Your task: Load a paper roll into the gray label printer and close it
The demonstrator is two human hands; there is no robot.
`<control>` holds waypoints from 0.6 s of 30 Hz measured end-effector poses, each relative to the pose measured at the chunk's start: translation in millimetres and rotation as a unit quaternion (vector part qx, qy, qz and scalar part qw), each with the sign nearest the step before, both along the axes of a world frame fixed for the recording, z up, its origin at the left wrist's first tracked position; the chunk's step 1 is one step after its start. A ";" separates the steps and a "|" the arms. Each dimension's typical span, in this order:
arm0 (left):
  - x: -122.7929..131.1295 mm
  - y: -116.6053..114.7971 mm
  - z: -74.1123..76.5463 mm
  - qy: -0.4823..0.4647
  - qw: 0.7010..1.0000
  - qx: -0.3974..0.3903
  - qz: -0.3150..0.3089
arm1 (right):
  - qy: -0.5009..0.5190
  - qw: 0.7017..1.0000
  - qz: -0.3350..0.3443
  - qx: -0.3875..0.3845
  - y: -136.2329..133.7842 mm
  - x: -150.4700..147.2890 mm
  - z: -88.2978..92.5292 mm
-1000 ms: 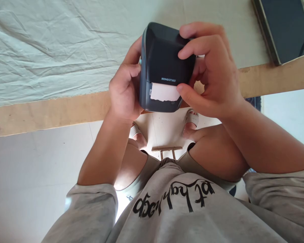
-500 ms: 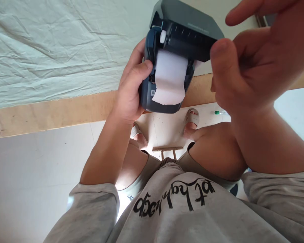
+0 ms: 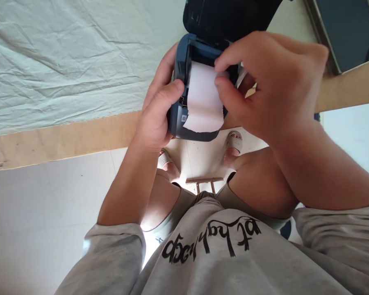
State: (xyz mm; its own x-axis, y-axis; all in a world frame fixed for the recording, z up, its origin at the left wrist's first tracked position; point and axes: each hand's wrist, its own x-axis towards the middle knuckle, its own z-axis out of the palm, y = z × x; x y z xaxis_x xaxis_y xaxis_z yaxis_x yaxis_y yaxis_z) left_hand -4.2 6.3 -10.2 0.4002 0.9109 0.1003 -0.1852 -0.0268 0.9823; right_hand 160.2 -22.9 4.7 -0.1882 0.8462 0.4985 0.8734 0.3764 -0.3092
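Note:
A small dark blue label printer (image 3: 181, 98) is held above the table's front edge with its lid (image 3: 221, 16) swung fully up. A white paper roll (image 3: 203, 98) lies in the open bay, its torn end hanging over the printer's front. My left hand (image 3: 156, 119) wraps round the printer's left side, thumb on its rim. My right hand (image 3: 270, 86) reaches in from the right, and its thumb and forefinger pinch the top right of the paper roll.
A wrinkled pale green cloth (image 3: 64, 61) covers the wooden table (image 3: 64, 137). A dark flat device (image 3: 347, 32) with a cable lies at the back right. Below are my knees, sandalled feet and a small wooden stool (image 3: 204, 182) on a pale floor.
The printer's lid went from shut to fully up. My right hand left the lid, drew back, then came down onto the paper roll. The left hand kept its hold.

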 end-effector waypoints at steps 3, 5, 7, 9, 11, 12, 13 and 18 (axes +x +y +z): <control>-1.5 0.6 -1.2 0.010 1.000 0.003 -0.003 | -0.031 0.999 -0.009 -0.040 -0.9 -4.5 4.9; -2.1 0.4 -0.8 0.013 1.000 0.007 -0.009 | -0.054 0.996 -0.003 -0.076 -0.9 -7.1 8.1; -2.0 -0.9 0.6 0.014 1.000 0.006 -0.007 | -0.073 0.991 -0.005 -0.113 0.2 -8.1 10.1; -1.5 -2.8 2.2 0.016 1.000 -0.007 0.000 | -0.070 0.987 -0.005 -0.141 1.9 -7.8 10.6; -1.2 -4.0 2.6 0.007 1.000 -0.019 0.003 | -0.035 0.989 0.007 -0.147 2.6 -6.6 10.0; -1.2 -4.1 2.0 -0.002 1.000 -0.027 0.004 | -0.009 0.990 0.019 -0.142 2.3 -5.6 9.5; -1.4 -3.8 0.8 -0.015 0.999 -0.033 0.009 | 0.020 0.990 0.036 -0.132 1.6 -4.2 8.8; -3.2 0.9 -7.9 -0.059 0.996 -0.053 0.029 | 0.222 0.962 0.143 -0.064 6.1 18.4 -2.9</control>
State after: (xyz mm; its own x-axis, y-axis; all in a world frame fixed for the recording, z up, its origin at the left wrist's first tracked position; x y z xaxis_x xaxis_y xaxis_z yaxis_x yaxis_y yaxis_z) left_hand -7.4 7.2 -18.1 0.3369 0.9404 0.0453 -0.3016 0.0623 0.9514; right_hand 178.6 -16.8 1.8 -0.2144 0.8517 0.4782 0.5110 0.5150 -0.6882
